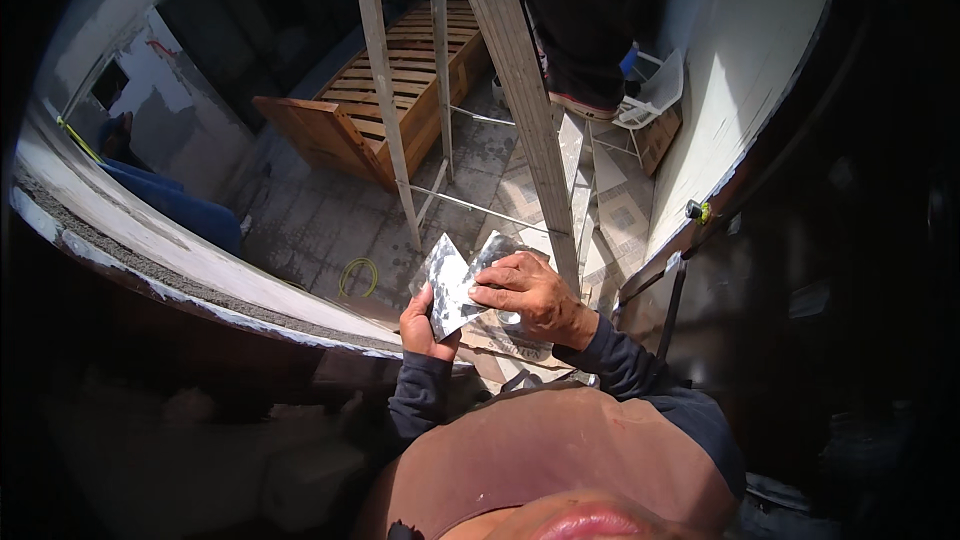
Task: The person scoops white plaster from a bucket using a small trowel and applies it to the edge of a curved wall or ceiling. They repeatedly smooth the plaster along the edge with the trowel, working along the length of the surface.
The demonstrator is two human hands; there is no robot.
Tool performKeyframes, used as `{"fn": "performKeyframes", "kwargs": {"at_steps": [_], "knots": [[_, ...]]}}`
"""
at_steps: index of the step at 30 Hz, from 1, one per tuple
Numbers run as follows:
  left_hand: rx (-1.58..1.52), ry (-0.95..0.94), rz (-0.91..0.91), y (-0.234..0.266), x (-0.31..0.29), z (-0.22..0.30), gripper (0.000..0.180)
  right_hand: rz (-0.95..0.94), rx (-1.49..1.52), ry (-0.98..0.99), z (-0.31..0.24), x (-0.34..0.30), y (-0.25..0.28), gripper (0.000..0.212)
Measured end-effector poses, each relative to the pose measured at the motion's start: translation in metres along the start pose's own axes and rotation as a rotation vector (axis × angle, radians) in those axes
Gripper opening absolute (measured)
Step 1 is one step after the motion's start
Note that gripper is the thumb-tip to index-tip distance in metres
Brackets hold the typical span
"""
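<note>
Silvery plate clasped in the left hand's grip, second, darker plate pinched by the right hand, brown sheet (dark lettering printed) seen below.

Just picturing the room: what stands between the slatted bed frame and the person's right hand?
In the head view, a ladder stands between the bed frame and the right hand.

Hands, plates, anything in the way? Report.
Left hand holding smeared plate. Right hand gripping second plate. Plates overlap in view, contact unclear. Ladder just beyond.
</note>
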State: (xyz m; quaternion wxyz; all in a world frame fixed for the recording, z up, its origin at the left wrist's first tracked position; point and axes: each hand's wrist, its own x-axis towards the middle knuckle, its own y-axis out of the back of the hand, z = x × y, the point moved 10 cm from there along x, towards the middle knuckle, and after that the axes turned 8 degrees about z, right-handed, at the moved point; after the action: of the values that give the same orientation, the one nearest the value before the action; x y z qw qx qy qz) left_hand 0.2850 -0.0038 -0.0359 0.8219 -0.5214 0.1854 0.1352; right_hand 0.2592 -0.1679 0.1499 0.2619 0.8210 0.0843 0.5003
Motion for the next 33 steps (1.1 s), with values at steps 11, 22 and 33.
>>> {"fn": "performKeyframes", "kwargs": {"at_steps": [11, 22, 33], "knots": [[0.324, -0.375, -0.103, -0.080, -0.038, 0.048, 0.027, 0.193, -0.077, -0.183, 0.014, 0.001, 0.073, 0.042], [0.427, -0.452, -0.202, -0.099, -0.059, 0.036, 0.018, -0.194, -0.363, 0.175, -0.022, 0.053, 0.022, 0.021], [0.016, -0.261, 0.027, -0.055, -0.037, 0.031, 0.027, -0.076, 0.018, 0.140, -0.009, 0.029, 0.020, 0.037]]}}
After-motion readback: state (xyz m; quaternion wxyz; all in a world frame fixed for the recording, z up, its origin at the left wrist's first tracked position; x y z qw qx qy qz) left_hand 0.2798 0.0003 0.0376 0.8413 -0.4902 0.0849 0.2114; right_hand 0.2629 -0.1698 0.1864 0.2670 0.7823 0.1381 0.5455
